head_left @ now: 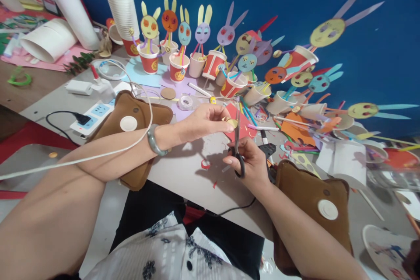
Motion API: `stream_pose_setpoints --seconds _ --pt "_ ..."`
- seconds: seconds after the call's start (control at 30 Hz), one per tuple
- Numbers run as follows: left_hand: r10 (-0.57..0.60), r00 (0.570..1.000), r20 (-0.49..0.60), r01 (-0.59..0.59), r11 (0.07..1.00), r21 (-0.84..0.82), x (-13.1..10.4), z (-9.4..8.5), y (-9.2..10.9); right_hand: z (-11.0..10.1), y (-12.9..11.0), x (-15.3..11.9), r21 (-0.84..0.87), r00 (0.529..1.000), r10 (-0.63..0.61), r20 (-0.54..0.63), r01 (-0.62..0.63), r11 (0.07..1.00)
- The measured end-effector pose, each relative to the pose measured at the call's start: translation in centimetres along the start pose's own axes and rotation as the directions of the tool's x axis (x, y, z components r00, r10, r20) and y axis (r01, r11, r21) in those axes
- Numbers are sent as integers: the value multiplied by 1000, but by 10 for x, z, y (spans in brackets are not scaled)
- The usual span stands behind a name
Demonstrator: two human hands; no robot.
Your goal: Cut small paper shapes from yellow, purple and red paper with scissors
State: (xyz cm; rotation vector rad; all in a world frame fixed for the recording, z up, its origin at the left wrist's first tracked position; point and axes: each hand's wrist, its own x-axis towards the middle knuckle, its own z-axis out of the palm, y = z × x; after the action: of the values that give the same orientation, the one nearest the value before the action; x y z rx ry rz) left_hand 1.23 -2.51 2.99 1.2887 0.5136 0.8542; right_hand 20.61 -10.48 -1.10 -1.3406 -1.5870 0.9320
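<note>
Between the thumb and fingers of my left hand (213,120) is a small yellow paper piece (232,123). My right hand (251,164) is closed round the black handles of a pair of scissors (241,164). The blades point up and away from me, right beside the yellow piece; whether they touch it I cannot tell. Under and behind the hands lies a sheet of red paper (244,129). Small red paper scraps (205,164) rest on the grey table (183,173) in front of me.
Paper cups with rabbit-faced paper figures (179,68) line the back by the blue wall. Brown cushions (305,210) lie at both sides. A white cable (98,154) crosses over my left forearm. A power strip (95,116), tape roll (185,102) and stacked cups (121,11) stand left.
</note>
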Motion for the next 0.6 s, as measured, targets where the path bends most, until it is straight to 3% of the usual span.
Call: stream_pose_setpoints --seconds 0.6 --pt "7 1000 -13 -7 998 -58 1 1 0 0 1 -1 -8 1000 -1 3 1 1000"
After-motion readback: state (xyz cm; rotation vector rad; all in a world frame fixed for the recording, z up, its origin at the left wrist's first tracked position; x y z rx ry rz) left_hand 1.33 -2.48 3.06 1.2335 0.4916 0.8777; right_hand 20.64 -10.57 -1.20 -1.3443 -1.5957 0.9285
